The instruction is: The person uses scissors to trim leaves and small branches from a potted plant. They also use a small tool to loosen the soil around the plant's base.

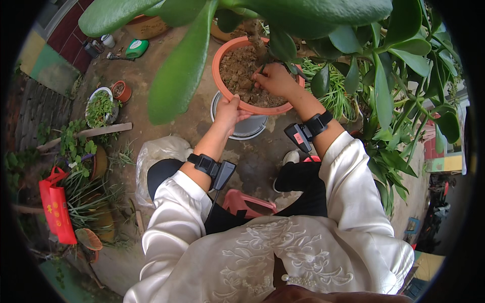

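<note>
A round terracotta-coloured flowerpot [216, 77] full of crumbly brown soil [237, 70] stands before me. From it rises the thick stem [256, 39] of a jade-like succulent, whose large leaves [178, 83] hang close to the camera. My left hand [228, 113] grips the pot's near rim, thumb on top and fingers below. Over the soil, beside the stem, my right hand [276, 80] is closed around a thin dark stick-like thing, mostly hidden by the fingers. Under the pot's near left side, a pale round basin or lid [248, 128] shows on the ground.
A pink plastic stool [246, 202] is between my legs, with a clear plastic bag [159, 151] at the left. Farther left are a small potted plant [99, 110], a red bag [57, 208] and a wooden strip [104, 130]. A green container [137, 48] lies beyond; grassy foliage [333, 89] grows at right.
</note>
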`<action>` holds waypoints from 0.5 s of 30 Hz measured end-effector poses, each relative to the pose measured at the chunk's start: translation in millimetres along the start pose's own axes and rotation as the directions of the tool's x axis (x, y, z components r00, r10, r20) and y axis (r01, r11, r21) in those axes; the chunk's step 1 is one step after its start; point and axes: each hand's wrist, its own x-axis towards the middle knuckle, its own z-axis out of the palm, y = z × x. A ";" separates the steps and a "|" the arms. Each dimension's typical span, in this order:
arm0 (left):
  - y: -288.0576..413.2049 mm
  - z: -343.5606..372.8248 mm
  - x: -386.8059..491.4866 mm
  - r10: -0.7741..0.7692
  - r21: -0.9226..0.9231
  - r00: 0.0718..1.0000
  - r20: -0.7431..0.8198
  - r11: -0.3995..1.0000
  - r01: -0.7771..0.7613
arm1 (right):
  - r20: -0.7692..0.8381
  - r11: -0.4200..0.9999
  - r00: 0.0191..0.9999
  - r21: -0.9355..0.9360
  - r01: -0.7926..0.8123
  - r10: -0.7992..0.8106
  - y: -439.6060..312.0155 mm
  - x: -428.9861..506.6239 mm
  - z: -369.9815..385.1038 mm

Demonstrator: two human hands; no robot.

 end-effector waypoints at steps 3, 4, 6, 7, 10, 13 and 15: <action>0.0 -0.6 0.8 -0.019 0.003 1.000 -0.010 1.000 0.019 | -0.024 1.000 0.999 0.003 -0.025 0.025 -8.3 -14.9 -11.8; -0.1 -0.7 1.4 -0.022 0.002 1.000 -0.011 1.000 0.022 | -0.022 0.999 0.999 -0.018 -0.047 0.047 -9.2 -22.3 -13.7; -0.5 -1.6 1.6 -0.027 0.009 1.000 -0.014 1.000 0.027 | -0.037 0.999 0.999 0.007 -0.037 0.037 -9.2 -32.8 -8.2; -0.7 -1.9 1.6 -0.020 0.000 1.000 -0.010 1.000 0.020 | -0.055 0.999 0.998 0.053 -0.004 0.007 -7.9 -36.8 -1.9; -0.9 -1.4 1.0 -0.015 -0.008 1.000 -0.001 1.000 0.015 | -0.088 0.997 0.993 -0.017 0.076 -0.077 -2.3 -38.2 22.3; 0.1 -0.2 0.7 -0.020 -0.007 1.000 0.005 1.000 0.020 | -0.124 0.990 0.982 -0.017 0.140 -0.141 -0.4 -38.6 29.4; 1.9 -1.2 0.4 -0.025 0.010 1.000 0.008 1.000 0.025 | -0.076 0.995 0.995 -0.083 0.061 -0.068 -3.2 -40.4 24.8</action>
